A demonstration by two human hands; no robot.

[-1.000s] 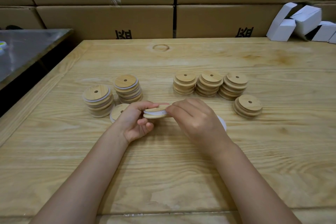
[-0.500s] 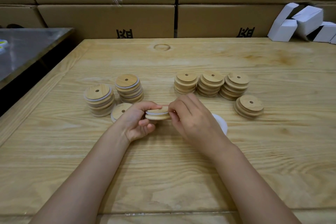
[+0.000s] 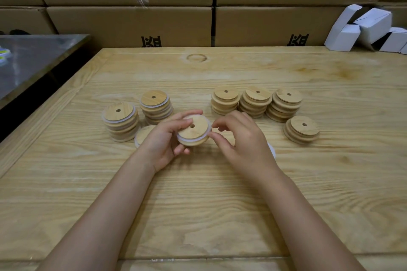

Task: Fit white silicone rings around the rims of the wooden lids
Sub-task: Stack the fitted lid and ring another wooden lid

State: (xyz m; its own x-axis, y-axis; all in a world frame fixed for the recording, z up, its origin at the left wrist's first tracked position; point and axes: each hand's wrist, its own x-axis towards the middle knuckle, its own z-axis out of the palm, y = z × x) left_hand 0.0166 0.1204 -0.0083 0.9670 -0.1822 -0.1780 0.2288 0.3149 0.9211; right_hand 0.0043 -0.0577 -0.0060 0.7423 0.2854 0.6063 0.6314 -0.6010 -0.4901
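A wooden lid [image 3: 193, 131] is gripped in the left hand [image 3: 164, 145], tilted so its rim is exposed. The white silicone ring [image 3: 182, 138] is pinched against that rim by the right hand [image 3: 244, 145], apparently for seating. Ringed stacks [image 3: 120, 121] are kept beyond the left hand, bare stacks [image 3: 255, 101] beyond the right.

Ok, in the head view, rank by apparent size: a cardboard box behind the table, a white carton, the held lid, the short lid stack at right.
1. cardboard box
2. white carton
3. held lid and short lid stack: they look alike, and the lid is nearer the camera, so unranked.
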